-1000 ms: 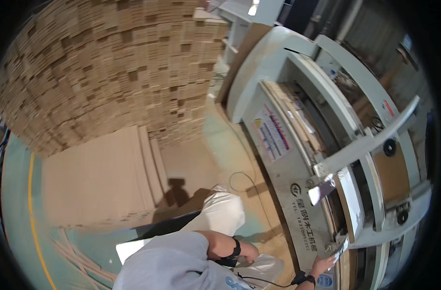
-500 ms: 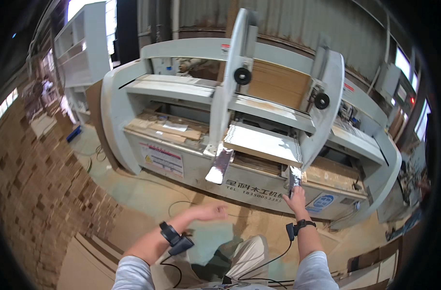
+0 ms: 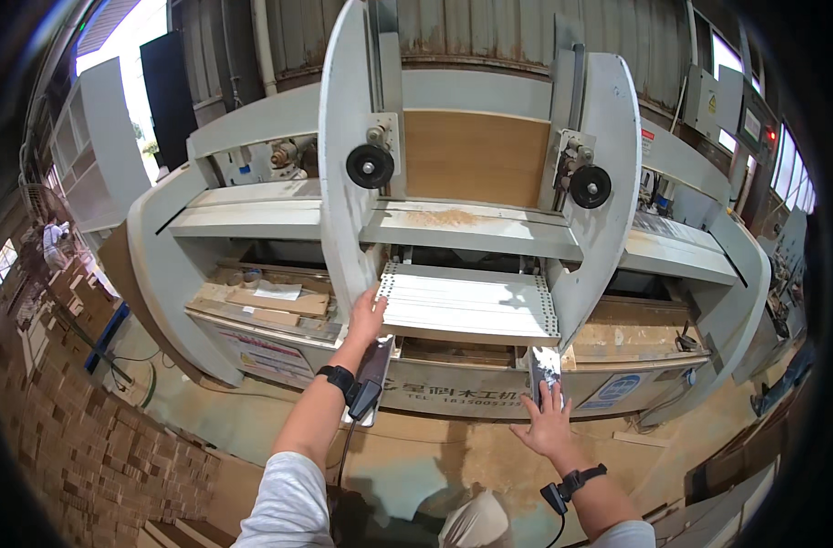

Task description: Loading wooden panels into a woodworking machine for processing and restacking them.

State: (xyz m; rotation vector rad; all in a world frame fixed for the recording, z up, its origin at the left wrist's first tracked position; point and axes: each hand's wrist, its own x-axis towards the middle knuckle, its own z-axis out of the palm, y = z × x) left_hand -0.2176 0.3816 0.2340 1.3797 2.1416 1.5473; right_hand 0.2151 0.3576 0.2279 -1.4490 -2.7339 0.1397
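Fingers of the left hand (image 3: 368,315) lie open against the left front corner of the pale slatted feed tray (image 3: 466,304), palm flat on its edge, gripping nothing. The right hand (image 3: 546,422) is spread open too, fingertips touching the lower end of the shiny metal bracket (image 3: 544,367) that hangs below the tray's right front corner. A second metal bracket (image 3: 376,361) hangs below the left corner, just behind the left wrist. The tray sits between two tall grey uprights (image 3: 348,155) of the woodworking machine (image 3: 252,219), each carrying one black roller wheel (image 3: 370,166). A brown board (image 3: 476,157) stands between the uprights, with sawdust (image 3: 445,217) below it. The left shelf holds wooden offcuts (image 3: 266,300). The dusty floor (image 3: 416,457) lies open between machine and person; stacked wooden blocks (image 3: 78,438) border the left.
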